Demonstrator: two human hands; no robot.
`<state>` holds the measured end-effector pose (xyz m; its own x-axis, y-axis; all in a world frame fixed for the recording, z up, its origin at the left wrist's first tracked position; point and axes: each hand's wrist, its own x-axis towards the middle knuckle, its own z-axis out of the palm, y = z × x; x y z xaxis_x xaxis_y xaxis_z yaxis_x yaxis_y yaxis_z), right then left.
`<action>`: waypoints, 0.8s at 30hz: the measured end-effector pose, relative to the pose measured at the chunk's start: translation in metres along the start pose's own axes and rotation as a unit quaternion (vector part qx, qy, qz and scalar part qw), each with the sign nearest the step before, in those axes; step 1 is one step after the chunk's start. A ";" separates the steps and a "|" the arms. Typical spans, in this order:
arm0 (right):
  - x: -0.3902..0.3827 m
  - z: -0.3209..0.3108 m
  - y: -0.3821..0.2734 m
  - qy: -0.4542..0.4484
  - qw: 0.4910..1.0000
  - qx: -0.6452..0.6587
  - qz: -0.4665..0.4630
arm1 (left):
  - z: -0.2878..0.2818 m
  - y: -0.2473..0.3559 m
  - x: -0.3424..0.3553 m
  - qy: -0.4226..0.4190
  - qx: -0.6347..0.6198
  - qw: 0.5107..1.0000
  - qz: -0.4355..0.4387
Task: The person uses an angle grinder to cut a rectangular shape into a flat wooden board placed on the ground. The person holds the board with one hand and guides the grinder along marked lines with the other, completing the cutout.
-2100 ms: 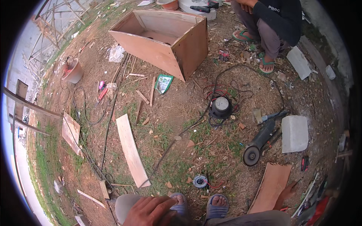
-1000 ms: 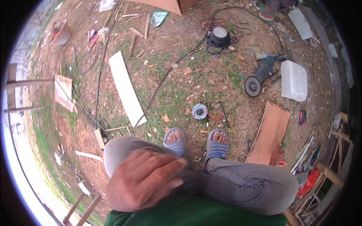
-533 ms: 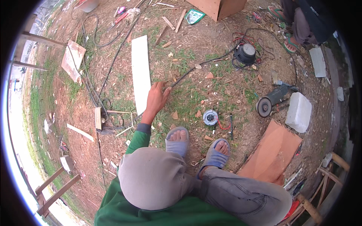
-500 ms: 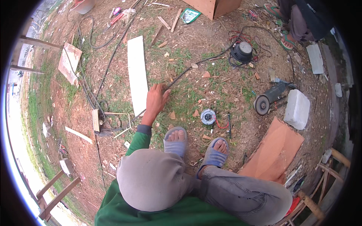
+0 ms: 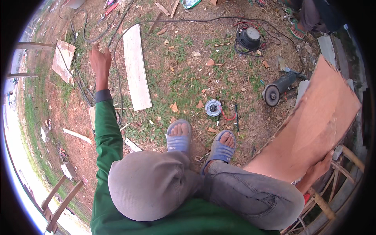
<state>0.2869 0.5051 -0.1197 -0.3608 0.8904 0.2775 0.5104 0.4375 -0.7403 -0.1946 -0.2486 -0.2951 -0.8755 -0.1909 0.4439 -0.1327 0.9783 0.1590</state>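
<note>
1. Ground [image 5: 176, 86] with dry straw, patchy grass and scattered chips spreads under everything.
2. The brown plywood board [image 5: 309, 125] slants up across the right side, raised at its far end and partly covering a white block [image 5: 302, 91]. The right hand [image 5: 319, 169] has it by the lower right edge, its grip closed there; the fingertips are partly hidden.
3. A black cable [image 5: 188, 20] curves across the top, passing the far end of the pale plank toward the grinder's side.
4. That pale plank [image 5: 137, 68] lies flat, well to the left of the board.
5. The angle grinder [image 5: 280, 88] lies left of the white block, its disc toward the person.
6. The left hand [image 5: 101, 62] reaches out beside the plank, near the cable. Its thumb and forefinger stand apart; whether this grip has hold of anything, one cannot tell.
7. A black speaker [image 5: 248, 38] sits among tangled wires beyond the grinder.
8. A round silver part [image 5: 213, 108] with a red wire lies ahead of the sandals [image 5: 179, 137].
9. A thin dark rod [image 5: 236, 117] lies just beside it.
</note>
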 end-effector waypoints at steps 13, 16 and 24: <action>-0.100 0.296 -0.231 -0.352 0.844 0.403 0.031 | -0.143 0.186 -0.167 -0.337 -0.540 0.758 -0.145; -0.133 0.326 -0.243 -0.386 0.830 0.402 0.023 | -0.143 0.158 -0.171 -0.229 -0.544 0.775 -0.226; -0.207 0.329 -0.104 -0.587 0.746 0.029 -0.314 | -0.152 0.052 -0.154 0.023 -0.434 0.865 -0.250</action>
<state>0.0519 0.2345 -0.3013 -0.9667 -0.2259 -0.1207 -0.0695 0.6849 -0.7253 0.0036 -0.1807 -0.2211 -0.7873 -0.5954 0.1604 -0.0721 0.3472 0.9350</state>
